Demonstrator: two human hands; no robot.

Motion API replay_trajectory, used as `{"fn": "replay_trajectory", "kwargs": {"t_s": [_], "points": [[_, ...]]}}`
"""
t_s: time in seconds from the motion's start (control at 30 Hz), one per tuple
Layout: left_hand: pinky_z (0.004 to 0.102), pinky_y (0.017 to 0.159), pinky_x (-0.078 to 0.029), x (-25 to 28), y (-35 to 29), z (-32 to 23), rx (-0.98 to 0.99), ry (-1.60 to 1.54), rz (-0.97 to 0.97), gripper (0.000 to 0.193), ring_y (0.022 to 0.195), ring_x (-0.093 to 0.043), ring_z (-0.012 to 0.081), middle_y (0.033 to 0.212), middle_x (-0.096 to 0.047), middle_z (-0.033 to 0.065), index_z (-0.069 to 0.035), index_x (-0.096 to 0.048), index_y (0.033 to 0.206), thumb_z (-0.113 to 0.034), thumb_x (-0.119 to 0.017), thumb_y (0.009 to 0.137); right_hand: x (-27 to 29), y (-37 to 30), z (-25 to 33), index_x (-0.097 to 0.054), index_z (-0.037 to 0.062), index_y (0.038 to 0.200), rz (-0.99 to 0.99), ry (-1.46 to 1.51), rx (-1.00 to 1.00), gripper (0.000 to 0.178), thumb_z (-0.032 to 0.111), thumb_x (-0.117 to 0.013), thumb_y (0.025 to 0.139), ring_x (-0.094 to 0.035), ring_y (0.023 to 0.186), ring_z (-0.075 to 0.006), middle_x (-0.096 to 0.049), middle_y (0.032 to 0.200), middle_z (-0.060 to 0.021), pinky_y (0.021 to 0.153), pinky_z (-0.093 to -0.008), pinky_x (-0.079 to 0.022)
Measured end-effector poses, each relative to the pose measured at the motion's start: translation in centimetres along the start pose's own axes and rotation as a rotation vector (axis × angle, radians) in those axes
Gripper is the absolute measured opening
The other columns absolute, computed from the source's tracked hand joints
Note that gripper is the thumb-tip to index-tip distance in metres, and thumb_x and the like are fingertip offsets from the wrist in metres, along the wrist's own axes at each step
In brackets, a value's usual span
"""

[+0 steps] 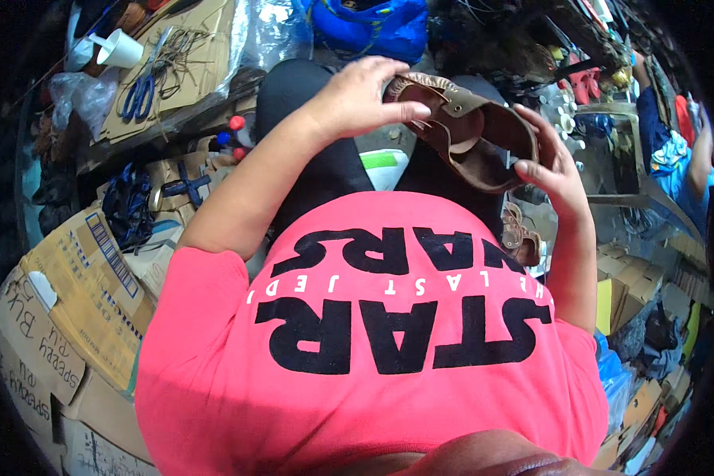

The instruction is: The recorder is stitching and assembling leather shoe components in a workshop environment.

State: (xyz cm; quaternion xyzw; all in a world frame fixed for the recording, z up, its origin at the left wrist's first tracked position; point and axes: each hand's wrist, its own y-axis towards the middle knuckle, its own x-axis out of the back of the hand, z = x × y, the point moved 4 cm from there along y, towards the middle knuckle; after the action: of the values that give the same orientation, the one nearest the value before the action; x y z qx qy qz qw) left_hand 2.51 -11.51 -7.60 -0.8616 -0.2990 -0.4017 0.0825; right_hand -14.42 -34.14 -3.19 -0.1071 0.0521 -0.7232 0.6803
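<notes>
A brown leather shoe upper (484,131), with eyelets and a gathered, stitched end, is held up over my lap between both hands. My left hand (369,99) grips the gathered end, thumb on the near side and fingers behind it. At the other end, my right hand (554,155) is wrapped round the edge, its thumb at the opening. The upper's hollow inside faces me. Another brown shoe upper (520,236) lies beside my right thigh, partly hidden by my shirt and right arm.
On the left, blue-handled scissors (140,95) and thin brown strips lie on a cardboard-topped surface (202,67), near a white cup (120,49). Cardboard boxes (79,293) crowd the lower left. A blue bag (369,28) sits ahead. Small white bottles (565,120) stand right of my hand.
</notes>
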Motion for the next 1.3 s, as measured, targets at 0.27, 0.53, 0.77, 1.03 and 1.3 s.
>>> {"fn": "replay_trajectory", "kwargs": {"t_s": [0.27, 0.53, 0.77, 1.03, 1.3], "points": [[0.0302, 0.086, -0.048, -3.0, 1.1, -3.3, -0.022, -0.309, 0.022, 0.034, 0.095, -0.063, 0.0219, 0.104, -0.065, 0.0115, -0.004, -0.062, 0.11, -0.012, -0.07, 0.077, 2.6, -3.2, -1.7, -0.045, 0.0051, 0.135, 0.026, -0.012, -0.226, 0.071, 0.043, -0.067, 0.08, -0.049, 0.114, -0.0149, -0.056, 0.122, -0.0072, 0.099, -0.0292, -0.035], [0.0283, 0.084, -0.048, -1.7, 1.2, -6.3, -0.161, -0.361, -0.093, 0.031, 0.093, -0.063, 0.0186, 0.1, -0.065, 0.0098, -0.004, -0.063, 0.108, -0.006, -0.068, 0.077, 0.3, 1.9, -0.5, -0.053, -0.0019, 0.123, 0.21, -0.075, -0.26, 0.054, 0.031, -0.069, 0.084, -0.056, 0.1, -0.0123, -0.061, 0.111, -0.0081, 0.088, -0.0266, -0.044], [0.026, 0.082, -0.049, -2.1, 1.3, -5.6, -0.083, -0.491, -0.096, 0.032, 0.09, -0.062, 0.0125, 0.098, -0.067, 0.0076, -0.003, -0.063, 0.109, -0.007, -0.07, 0.078, -1.1, 1.9, -0.7, -0.057, -0.0039, 0.114, 0.18, -0.257, -0.303, 0.039, 0.014, -0.071, 0.083, -0.057, 0.087, -0.0077, -0.063, 0.098, -0.0026, 0.077, -0.0234, -0.047], [0.0271, 0.079, -0.05, -2.8, 1.8, -5.0, -0.106, -0.449, -0.102, 0.029, 0.087, -0.063, 0.013, 0.095, -0.067, 0.0083, -0.002, -0.065, 0.106, -0.011, -0.07, 0.078, -1.1, 1.4, -0.8, -0.06, -0.004, 0.108, 0.055, -0.476, -0.226, 0.032, 0.013, -0.07, 0.083, -0.056, 0.083, -0.0065, -0.064, 0.092, -0.0011, 0.076, -0.0233, -0.047], [0.0282, 0.08, -0.049, -2.6, 3.3, -7.4, -0.221, -0.378, -0.061, 0.033, 0.087, -0.063, 0.0152, 0.095, -0.067, 0.0089, -0.003, -0.064, 0.108, -0.012, -0.072, 0.077, -0.3, 2.9, 0.1, -0.061, -0.0014, 0.11, 0.036, -0.478, -0.032, 0.046, 0.031, -0.073, 0.079, -0.06, 0.089, -0.0128, -0.067, 0.095, -0.0104, 0.08, -0.0287, -0.048]]}}
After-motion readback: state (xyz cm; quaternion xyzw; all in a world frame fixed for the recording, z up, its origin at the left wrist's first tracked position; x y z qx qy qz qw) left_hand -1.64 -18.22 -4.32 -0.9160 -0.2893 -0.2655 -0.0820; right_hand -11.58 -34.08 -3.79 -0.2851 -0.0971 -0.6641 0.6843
